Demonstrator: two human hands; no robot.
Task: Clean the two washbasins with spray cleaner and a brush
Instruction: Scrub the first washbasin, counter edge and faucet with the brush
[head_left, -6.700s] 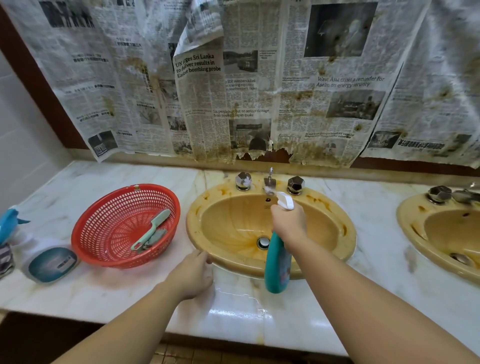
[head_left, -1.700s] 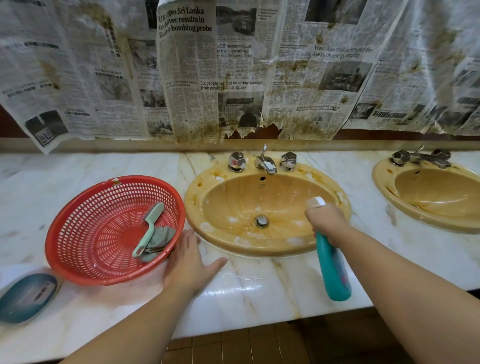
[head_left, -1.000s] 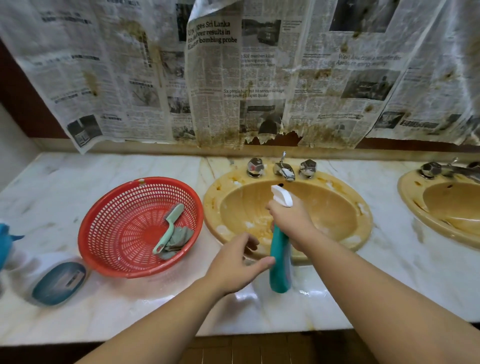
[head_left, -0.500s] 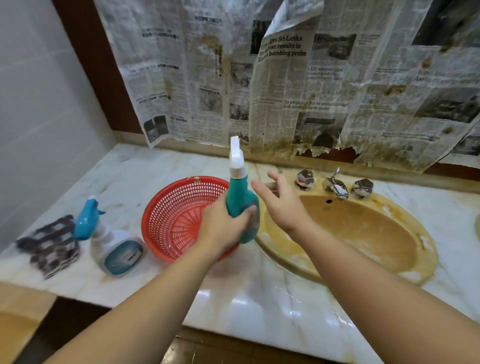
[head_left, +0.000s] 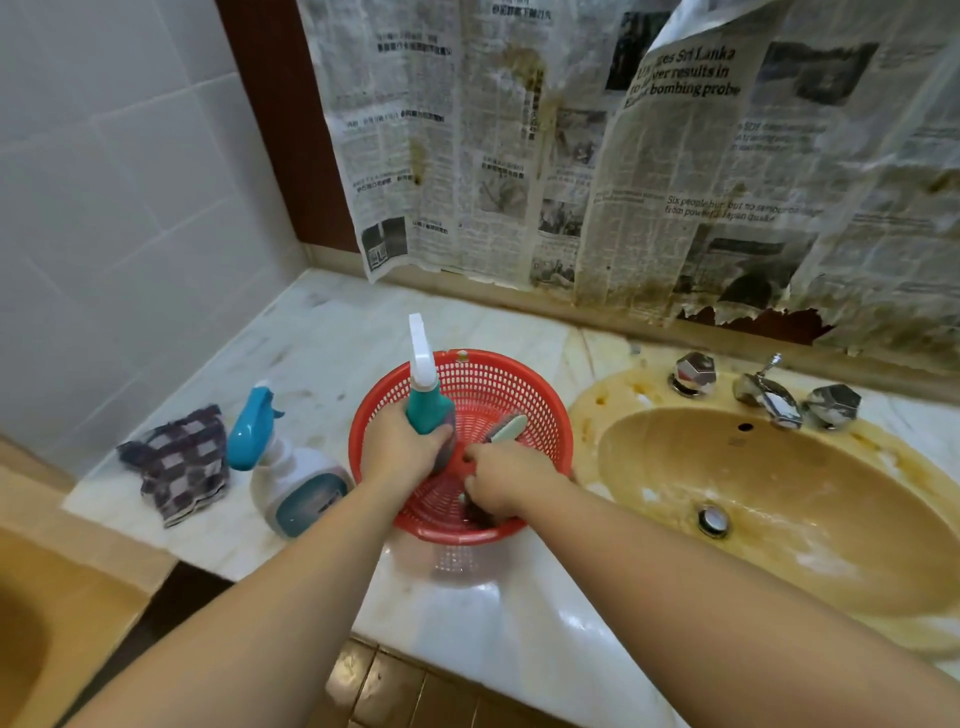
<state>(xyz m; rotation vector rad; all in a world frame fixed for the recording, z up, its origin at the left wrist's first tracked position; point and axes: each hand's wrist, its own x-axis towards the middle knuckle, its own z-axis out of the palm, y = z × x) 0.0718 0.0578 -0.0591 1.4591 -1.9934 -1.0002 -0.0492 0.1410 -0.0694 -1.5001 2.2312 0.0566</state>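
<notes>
Head view: my left hand (head_left: 402, 447) wraps around the teal spray bottle (head_left: 427, 400) and holds it upright inside the red basket (head_left: 540, 395), white nozzle pointing up. My right hand (head_left: 506, 480) reaches into the same basket, fingers curled down at the brush (head_left: 508, 429); I cannot tell whether it grips it. The brush handle slants up and away toward the washbasin (head_left: 779, 493), which sits just right of the basket. Newspaper (head_left: 675, 156) behind the basket reads "Sri Lanka" and "bombing probe".

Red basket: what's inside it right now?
In the red basket: the teal spray bottle gripped by the left hand, and the brush. The right hand hides whatever lies beneath.
</notes>
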